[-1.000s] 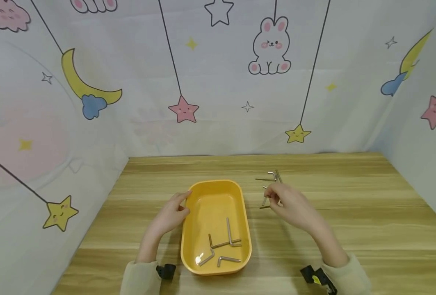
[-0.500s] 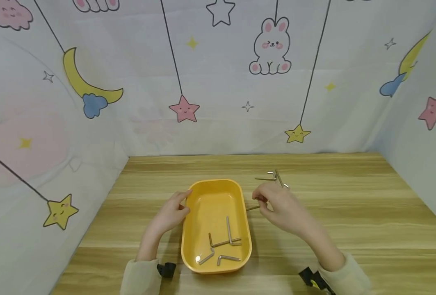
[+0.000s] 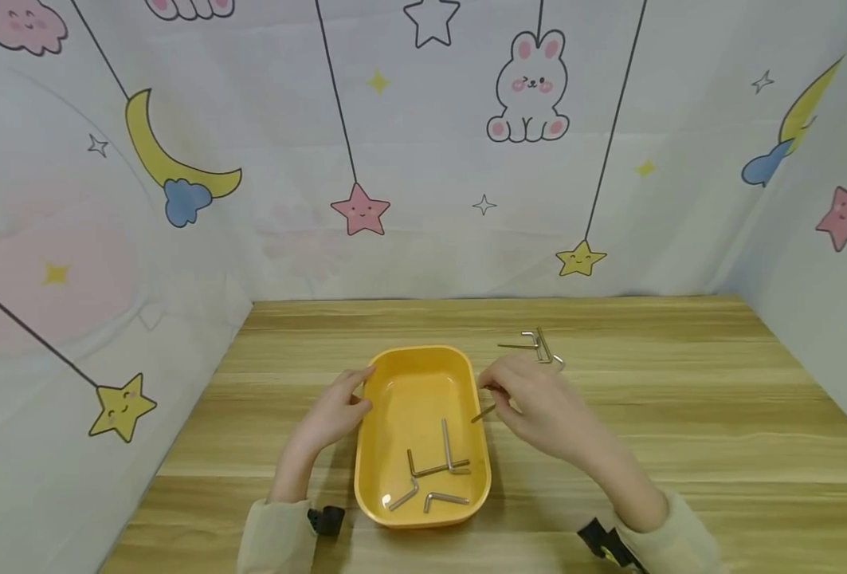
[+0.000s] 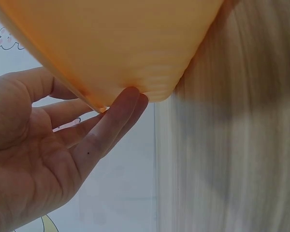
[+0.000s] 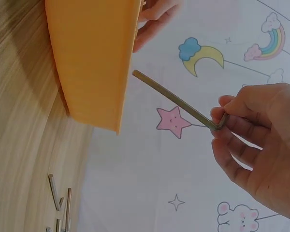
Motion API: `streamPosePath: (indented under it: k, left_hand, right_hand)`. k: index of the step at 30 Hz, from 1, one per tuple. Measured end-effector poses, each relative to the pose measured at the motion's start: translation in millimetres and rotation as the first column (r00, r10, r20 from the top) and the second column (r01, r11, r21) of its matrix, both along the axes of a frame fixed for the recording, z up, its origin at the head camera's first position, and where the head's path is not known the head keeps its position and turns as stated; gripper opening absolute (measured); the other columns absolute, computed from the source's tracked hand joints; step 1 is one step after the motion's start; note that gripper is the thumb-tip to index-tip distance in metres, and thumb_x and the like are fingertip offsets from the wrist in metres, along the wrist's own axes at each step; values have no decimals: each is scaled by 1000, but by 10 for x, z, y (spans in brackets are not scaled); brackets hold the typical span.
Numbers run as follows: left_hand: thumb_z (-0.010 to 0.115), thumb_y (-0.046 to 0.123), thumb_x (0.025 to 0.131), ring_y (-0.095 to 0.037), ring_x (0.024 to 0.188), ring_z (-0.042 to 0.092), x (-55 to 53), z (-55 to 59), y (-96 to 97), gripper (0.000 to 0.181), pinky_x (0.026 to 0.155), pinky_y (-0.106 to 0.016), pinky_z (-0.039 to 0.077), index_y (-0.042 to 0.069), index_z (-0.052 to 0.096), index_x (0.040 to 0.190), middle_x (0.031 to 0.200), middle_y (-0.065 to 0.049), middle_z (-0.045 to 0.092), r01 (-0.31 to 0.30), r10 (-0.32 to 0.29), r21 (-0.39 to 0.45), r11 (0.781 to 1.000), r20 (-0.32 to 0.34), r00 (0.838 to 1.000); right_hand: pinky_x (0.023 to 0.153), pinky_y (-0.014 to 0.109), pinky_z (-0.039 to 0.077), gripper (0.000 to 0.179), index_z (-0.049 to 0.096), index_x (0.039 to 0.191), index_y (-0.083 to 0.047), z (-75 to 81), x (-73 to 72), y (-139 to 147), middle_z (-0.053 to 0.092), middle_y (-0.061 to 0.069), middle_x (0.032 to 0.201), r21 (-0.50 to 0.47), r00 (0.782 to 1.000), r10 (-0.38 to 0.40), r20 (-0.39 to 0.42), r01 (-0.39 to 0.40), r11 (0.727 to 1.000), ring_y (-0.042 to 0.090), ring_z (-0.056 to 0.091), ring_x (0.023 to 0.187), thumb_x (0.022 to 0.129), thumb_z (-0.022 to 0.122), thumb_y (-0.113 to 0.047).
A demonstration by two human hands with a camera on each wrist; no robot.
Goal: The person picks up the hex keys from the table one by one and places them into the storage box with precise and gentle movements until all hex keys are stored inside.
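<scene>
My right hand (image 3: 538,402) pinches a bronze-coloured hex key (image 5: 174,99) by its short bent end. The long arm points toward the yellow tray (image 3: 361,470), its tip over the right rim in the head view. My left hand (image 3: 333,410) holds the tray's left rim; in the left wrist view, fingertips (image 4: 130,99) press its outer wall while other fingers reach past the rim. Inside the tray lie several hex keys, among them a silver one (image 3: 446,442) crossing a bronze one (image 3: 430,470), all near the front end.
Beyond my right hand, several loose hex keys (image 3: 540,344) lie together on the wooden table (image 3: 681,414). A white printed curtain (image 3: 423,263) stands at the back and both sides.
My right hand has lifted a bronze hex key from the table and moved left to the tray's right rim. My left hand stays on the tray.
</scene>
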State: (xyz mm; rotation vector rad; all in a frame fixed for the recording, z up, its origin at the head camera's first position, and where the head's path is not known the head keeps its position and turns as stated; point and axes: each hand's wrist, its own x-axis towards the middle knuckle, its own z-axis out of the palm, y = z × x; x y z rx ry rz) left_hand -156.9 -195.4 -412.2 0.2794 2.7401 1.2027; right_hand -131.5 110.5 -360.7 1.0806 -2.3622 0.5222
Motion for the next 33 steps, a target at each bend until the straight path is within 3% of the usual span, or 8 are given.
streamPosePath:
  k: [10,16,25,33]
  left_hand:
    - [51,6,91,-28,101,62,-5,6,4,56,76,-34,52,3,40,146,140,-20,47,-3,3,-10,1000,-1,1000]
    - [52,6,91,-28,100,61,-7,6,8,56,77,-34,52,3,40,146,140,-20,47,-5,5,-10,1000,-1,1000]
    - [52,5,91,-27,99,62,-14,17,15,56,76,-34,53,3,40,146,140,-21,47,-1,1,-10,1000,-6,1000]
    - [52,5,91,-27,99,61,1,17,7,56,75,-33,52,3,40,146,140,-20,47,-3,3,-8,1000,1,1000]
  right_hand:
    - [82,29,52,15,66,94,-14,-134,-5,-176,66,-4,92,72,999,47,26,-48,996,14,61,92,84,66,-3]
    - [75,26,51,12,65,92,-14,-281,-16,-272,66,-5,88,121,994,97,47,-102,987,11,61,83,85,64,-5]
    - [68,24,48,11,66,92,-16,-365,-22,-355,62,-9,85,187,993,38,115,-59,981,9,57,79,86,65,-7]
    - [74,26,50,12,68,94,-14,-372,-95,-411,67,-5,90,174,990,22,140,-46,984,12,60,83,89,61,-6]
